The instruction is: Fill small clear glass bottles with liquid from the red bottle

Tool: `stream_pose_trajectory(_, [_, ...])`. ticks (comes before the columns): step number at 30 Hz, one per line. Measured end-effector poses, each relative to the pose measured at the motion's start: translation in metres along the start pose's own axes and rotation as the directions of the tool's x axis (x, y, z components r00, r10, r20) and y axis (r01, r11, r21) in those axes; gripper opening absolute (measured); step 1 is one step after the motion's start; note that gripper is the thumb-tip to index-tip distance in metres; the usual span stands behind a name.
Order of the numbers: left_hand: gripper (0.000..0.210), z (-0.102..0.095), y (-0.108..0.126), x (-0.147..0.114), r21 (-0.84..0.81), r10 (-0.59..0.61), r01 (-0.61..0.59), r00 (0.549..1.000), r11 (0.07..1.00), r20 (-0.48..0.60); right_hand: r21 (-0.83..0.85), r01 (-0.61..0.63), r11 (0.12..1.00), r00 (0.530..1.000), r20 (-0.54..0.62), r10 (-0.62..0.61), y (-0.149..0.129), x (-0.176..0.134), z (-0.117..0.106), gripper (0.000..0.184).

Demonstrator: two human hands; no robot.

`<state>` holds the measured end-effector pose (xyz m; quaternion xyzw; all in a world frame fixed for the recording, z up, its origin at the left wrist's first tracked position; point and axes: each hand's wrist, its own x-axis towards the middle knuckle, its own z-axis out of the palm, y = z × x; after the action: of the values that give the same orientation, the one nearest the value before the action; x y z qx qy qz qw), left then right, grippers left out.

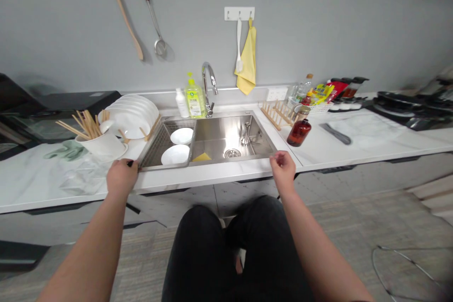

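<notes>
My left hand (122, 177) rests at the counter's front edge by the sink's left front corner. Its fingers are closed round a small black thing, mostly hidden, that I cannot make out. At the sink's right front corner, my right hand (283, 170) is curled loosely, with nothing showing in its fingers. Between them lies the steel sink (215, 134). Two white bowls, a far one (181, 136) and a near one (175, 155), sit in the wire drainer basket (155, 144) on its left side. A yellow sponge or cloth (202, 156) lies near the sink's front wall.
Left of the sink stand white plates (132, 113) in a rack and a white pot (102, 145) of chopsticks. The faucet (208, 82) rises behind, beside a green soap bottle (194, 99). To the right are a brown bottle (299, 133), a wooden rack (278, 115) and grey tongs (335, 133).
</notes>
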<state>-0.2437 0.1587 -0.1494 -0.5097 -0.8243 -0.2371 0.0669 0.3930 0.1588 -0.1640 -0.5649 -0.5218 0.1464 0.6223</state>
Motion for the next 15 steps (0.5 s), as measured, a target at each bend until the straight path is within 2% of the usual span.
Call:
stream_pose_trajectory(3, [0.064, -0.001, -0.002, 0.003, 0.016, -0.027, 0.027, 0.999, 0.999, 0.021, -0.138, -0.007, 0.990, 0.969, -0.247, -0.028, 0.020, 0.015, -0.046, 0.024])
stream_pose_trajectory(6, [0.069, -0.001, -0.003, 0.004, 0.021, -0.046, 0.046, 0.999, 0.999, 0.003, -0.212, -0.036, 0.977, 0.929, -0.368, -0.045, 0.039, 0.044, -0.079, 0.050])
stream_pose_trajectory(8, [0.070, -0.001, -0.003, 0.003, 0.024, -0.047, 0.047, 0.999, 0.999, -0.005, -0.201, -0.073, 0.977, 0.939, -0.343, -0.001, 0.052, 0.068, -0.088, 0.080])
stream_pose_trajectory(11, [0.064, -0.002, -0.001, 0.002, 0.006, -0.054, 0.054, 0.999, 0.999, 0.006, -0.163, -0.152, 0.975, 0.972, -0.205, 0.117, 0.072, 0.108, -0.085, 0.127])
stream_pose_trajectory(13, [0.060, -0.003, 0.000, 0.001, -0.010, -0.059, 0.059, 0.998, 0.998, 0.014, -0.174, -0.184, 0.967, 0.977, -0.143, 0.160, 0.086, 0.132, -0.076, 0.143])
stream_pose_trajectory(15, [0.059, -0.004, 0.001, 0.000, -0.022, -0.062, 0.063, 0.998, 0.998, 0.017, -0.200, -0.122, 0.972, 0.989, -0.107, 0.102, 0.098, 0.151, -0.068, 0.144])
